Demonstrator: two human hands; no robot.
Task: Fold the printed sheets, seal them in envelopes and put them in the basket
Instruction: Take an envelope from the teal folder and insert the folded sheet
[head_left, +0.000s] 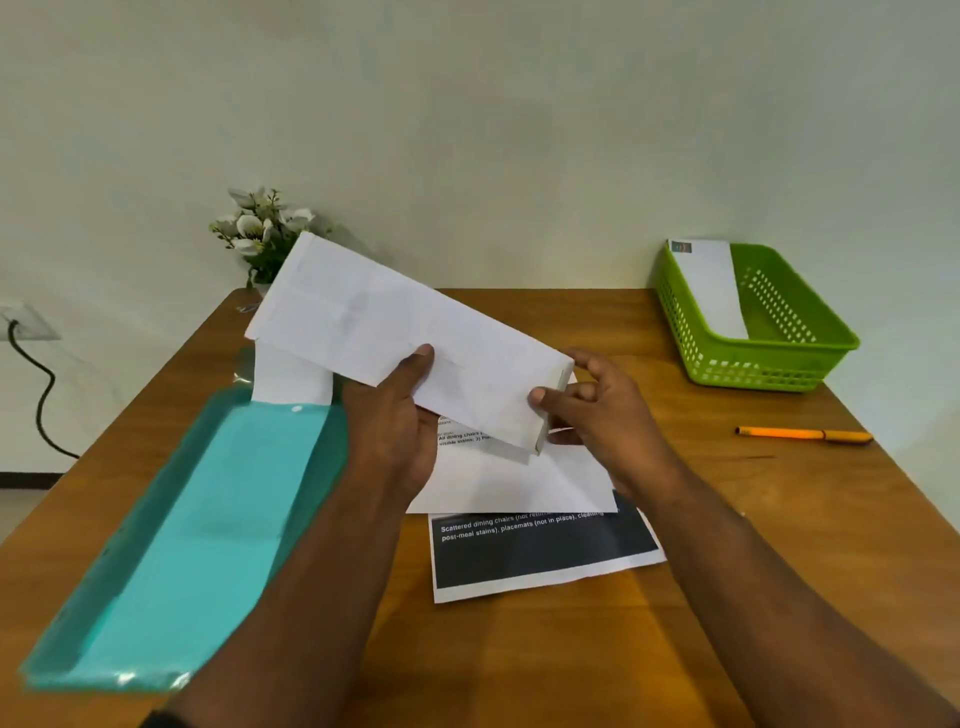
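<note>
Left hand (397, 415): clasped on the long white envelope (384, 332), thumb on top near the lower edge, fingers beneath. Right hand (605, 410): pinching the envelope's near, open end between thumb and fingertips, remaining fingers spread loose. Envelope: held in the air above the worktop (727, 493), tilted, far end raised toward the wall; contents not discernible.

Directly below the hands: printed sheets (519, 551), lying flat on the worktop, white sheet on top, a lower sheet with a dark printed block and white lettering showing at the near edge.

Left of the sheets: teal plastic folder (197, 525), flat on the worktop, reaching to the near left corner, white papers (291, 376) protruding from its far end.

Right, well apart: orange pen (802, 434), lying on the worktop.

Far right corner: green perforated basket (753, 358), holding one white envelope (714, 291) leaned against its left wall.

Far left corner: white artificial flowers (262, 228), against the wall.

Left wall: socket with black cable (39, 384).
</note>
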